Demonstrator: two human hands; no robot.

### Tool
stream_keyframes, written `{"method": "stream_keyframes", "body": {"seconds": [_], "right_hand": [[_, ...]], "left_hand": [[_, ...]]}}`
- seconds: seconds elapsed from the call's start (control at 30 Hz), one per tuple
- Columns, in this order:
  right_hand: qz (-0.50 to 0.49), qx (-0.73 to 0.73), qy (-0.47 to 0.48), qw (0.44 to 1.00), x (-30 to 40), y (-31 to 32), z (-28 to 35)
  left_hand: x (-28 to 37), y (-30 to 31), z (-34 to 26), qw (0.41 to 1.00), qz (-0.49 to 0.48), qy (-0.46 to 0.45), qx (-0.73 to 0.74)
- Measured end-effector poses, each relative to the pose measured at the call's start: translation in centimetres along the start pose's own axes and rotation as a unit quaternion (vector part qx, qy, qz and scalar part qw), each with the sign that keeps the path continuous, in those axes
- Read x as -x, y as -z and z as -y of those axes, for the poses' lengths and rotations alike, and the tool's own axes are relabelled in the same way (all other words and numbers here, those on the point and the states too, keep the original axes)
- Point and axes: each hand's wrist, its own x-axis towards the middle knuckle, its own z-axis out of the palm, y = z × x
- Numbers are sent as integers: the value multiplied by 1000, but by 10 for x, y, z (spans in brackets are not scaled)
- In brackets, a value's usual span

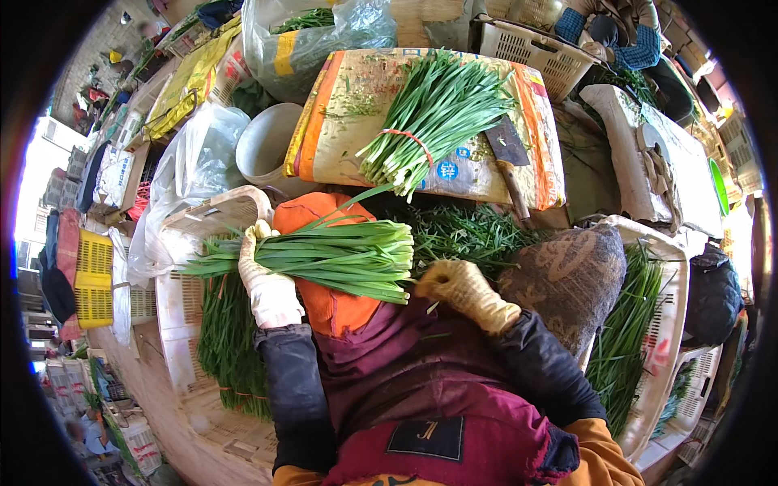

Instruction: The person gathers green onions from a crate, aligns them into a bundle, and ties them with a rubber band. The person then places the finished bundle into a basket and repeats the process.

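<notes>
My left hand (pixel 262 273), in a pale work glove, grips a loose bunch of garlic chives (pixel 346 252) near its leafy end. The bunch lies sideways above my lap, its cut ends pointing right. Just beyond those ends is my right hand (pixel 465 291), also gloved, with curled fingers; it is blurred, and whether it pinches anything is unclear. Ahead, a chive bunch tied with a red band (pixel 434 121) rests on a sack-covered work surface (pixel 346 146). A cleaver (pixel 509 146) with a wooden handle lies on its right side.
A white plastic crate (pixel 173 328) with tied chive bunches (pixel 228 352) stands on my left. Another crate (pixel 665 340) on my right holds loose chives (pixel 626 346). Leaf trimmings (pixel 462 234) lie below the surface. A bucket (pixel 267 143) stands at far left; a person's checked sleeve (pixel 638 51) shows at upper right.
</notes>
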Motion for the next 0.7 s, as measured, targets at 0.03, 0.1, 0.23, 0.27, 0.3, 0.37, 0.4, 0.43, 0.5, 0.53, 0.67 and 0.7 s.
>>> {"method": "stream_keyframes", "body": {"seconds": [0.03, 0.1, 0.23, 0.27, 0.3, 0.37, 0.4, 0.43, 0.5, 0.53, 0.67, 0.7], "right_hand": [[-12, 292, 6, 956, 4, 15, -2], [77, 600, -106, 790, 7, 39, -8], [-17, 341, 64, 938, 18, 48, 13], [10, 108, 50, 993, 13, 40, 16], [51, -35, 13, 998, 10, 34, 47], [71, -167, -30, 983, 5, 23, 71], [66, -151, -34, 986, -1, 16, 75], [60, -134, -41, 988, -7, 8, 80], [6, -253, -93, 963, -14, -1, 88], [-7, -234, -91, 968, -18, -3, 81], [-40, -203, -73, 976, -13, 1, 77], [-70, -207, -70, 973, -7, 13, 85]], "left_hand": [[2, 0, 0, 1000, 20, 6, -3], [4, -3, 0, 1000, 14, 22, -1], [8, -7, -1, 999, -9, 36, -2], [3, 0, -1, 999, 9, 40, -5], [0, 4, -5, 999, 27, 42, -8], [0, 3, -4, 999, 6, 52, 2], [1, 2, -6, 998, -6, 55, 6], [2, 3, -7, 998, -4, 59, 6], [4, 4, -8, 998, 0, 69, 8], [1, 8, -7, 998, 18, 53, -8], [-10, 33, -18, 994, 10, 107, 16], [-20, 53, -23, 995, -4, 101, -5]]}}
